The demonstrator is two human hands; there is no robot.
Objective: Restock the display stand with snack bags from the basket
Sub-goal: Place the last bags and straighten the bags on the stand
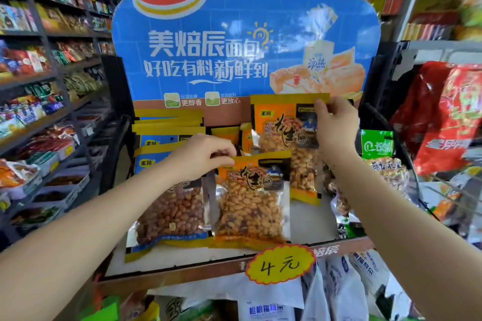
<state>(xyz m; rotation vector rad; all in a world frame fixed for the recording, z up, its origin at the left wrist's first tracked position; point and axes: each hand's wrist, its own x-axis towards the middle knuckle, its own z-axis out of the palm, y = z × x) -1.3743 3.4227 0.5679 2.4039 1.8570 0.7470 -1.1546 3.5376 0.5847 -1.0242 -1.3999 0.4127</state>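
Note:
The blue cardboard display stand (pixel 234 55) has a white shelf (pixel 310 221) holding peanut bags. My left hand (pixel 200 156) pinches the top edge of an orange-yellow peanut bag (pixel 250 206) that leans at the shelf's front middle. My right hand (pixel 336 125) grips the top right corner of a second orange peanut bag (pixel 281 135), held upright behind it at the shelf's back. A blue-labelled bag of red peanuts (pixel 172 214) lies at the front left, with several like it stacked behind. The basket's dark rim (pixel 388 138) curves at the right.
A yellow price tag (pixel 280 264) hangs on the shelf's front lip. A green-topped snack bag (pixel 378 146) and red bags (pixel 448 117) sit at the right. Packed store shelves (pixel 47 101) line the left. White bags (pixel 347 289) fill the tier below.

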